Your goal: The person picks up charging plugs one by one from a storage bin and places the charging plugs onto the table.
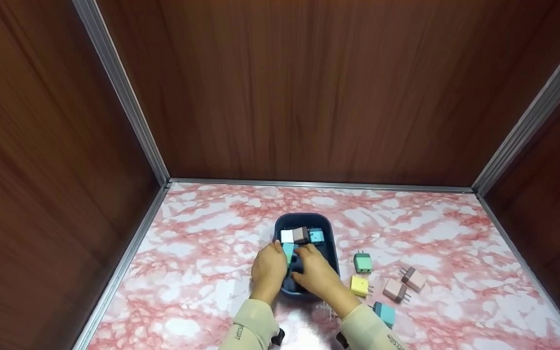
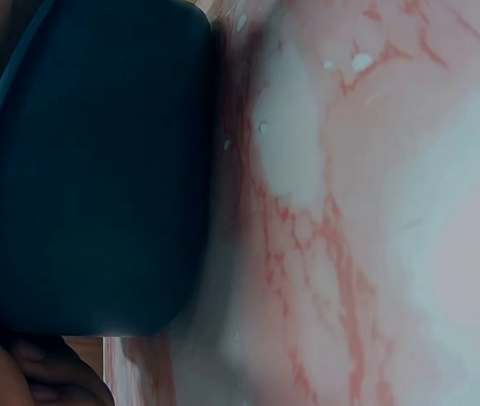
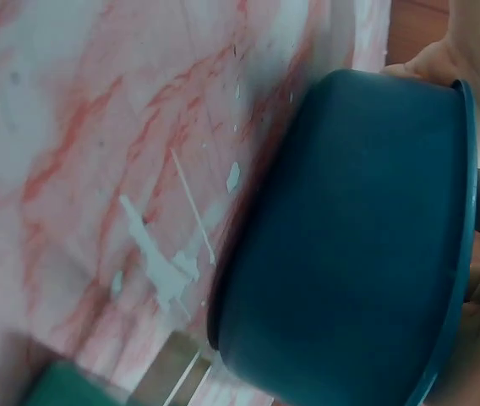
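Note:
A dark blue tub point(image 1: 336, 253) stands on the marbled surface, holding several small charger plugs. At its far end sit a white plug point(image 1: 287, 236), a beige and brown plug point(image 1: 300, 235) and a blue plug point(image 1: 316, 236). My left hand point(image 1: 268, 267) grips the tub's left rim, with fingers point(image 2: 58, 372) showing outside the wall. A teal-green plug point(image 1: 288, 250) lies beside that hand, between both hands. Over the tub's inside reaches my right hand point(image 1: 316, 270), its thumb and forefinger apart; whether something is between them is hidden.
Right of the tub lie a green plug point(image 1: 362, 262), a yellow plug point(image 1: 359, 286), two pink and brown plugs point(image 1: 413, 279) and a teal plug point(image 1: 384, 313), prongs exposed. Brown wood-grain panels point(image 1: 309, 97) with metal edging enclose the surface at the back and sides.

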A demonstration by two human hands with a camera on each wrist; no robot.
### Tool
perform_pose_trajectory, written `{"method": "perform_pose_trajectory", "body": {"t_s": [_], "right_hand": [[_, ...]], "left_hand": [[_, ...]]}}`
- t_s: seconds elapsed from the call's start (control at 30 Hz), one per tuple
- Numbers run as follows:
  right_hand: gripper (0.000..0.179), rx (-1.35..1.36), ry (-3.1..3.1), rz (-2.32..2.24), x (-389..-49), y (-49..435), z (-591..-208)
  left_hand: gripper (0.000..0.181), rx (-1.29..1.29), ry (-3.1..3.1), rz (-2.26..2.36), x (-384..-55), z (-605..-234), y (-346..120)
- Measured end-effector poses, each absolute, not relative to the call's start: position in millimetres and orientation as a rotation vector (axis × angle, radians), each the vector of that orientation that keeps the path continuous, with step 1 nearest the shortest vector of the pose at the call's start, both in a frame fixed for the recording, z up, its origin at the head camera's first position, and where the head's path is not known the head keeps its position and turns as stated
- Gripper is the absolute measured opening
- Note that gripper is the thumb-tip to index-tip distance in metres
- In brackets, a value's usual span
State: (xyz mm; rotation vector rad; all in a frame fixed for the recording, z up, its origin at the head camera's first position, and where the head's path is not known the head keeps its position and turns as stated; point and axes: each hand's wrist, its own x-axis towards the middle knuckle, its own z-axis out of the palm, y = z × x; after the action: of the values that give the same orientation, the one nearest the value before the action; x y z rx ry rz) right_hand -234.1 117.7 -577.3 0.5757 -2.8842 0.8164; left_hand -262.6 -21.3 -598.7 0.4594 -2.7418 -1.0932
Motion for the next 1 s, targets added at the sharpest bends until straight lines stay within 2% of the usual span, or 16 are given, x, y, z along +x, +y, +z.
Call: {"method": "perform_pose_trajectory", "body": {"t_s": [0.77, 1.0], "right_hand": [[0.061, 0.549, -2.849, 0.736, -242, 97, -591], [0.056, 0.546, -2.834, 0.653, -243, 94, -595]], "left_hand": [[0.044, 0.446, -2.688, -1.122, -260, -603, -21], [0.044, 0.437, -2.699, -1.118, -261, -603, -22]]}}
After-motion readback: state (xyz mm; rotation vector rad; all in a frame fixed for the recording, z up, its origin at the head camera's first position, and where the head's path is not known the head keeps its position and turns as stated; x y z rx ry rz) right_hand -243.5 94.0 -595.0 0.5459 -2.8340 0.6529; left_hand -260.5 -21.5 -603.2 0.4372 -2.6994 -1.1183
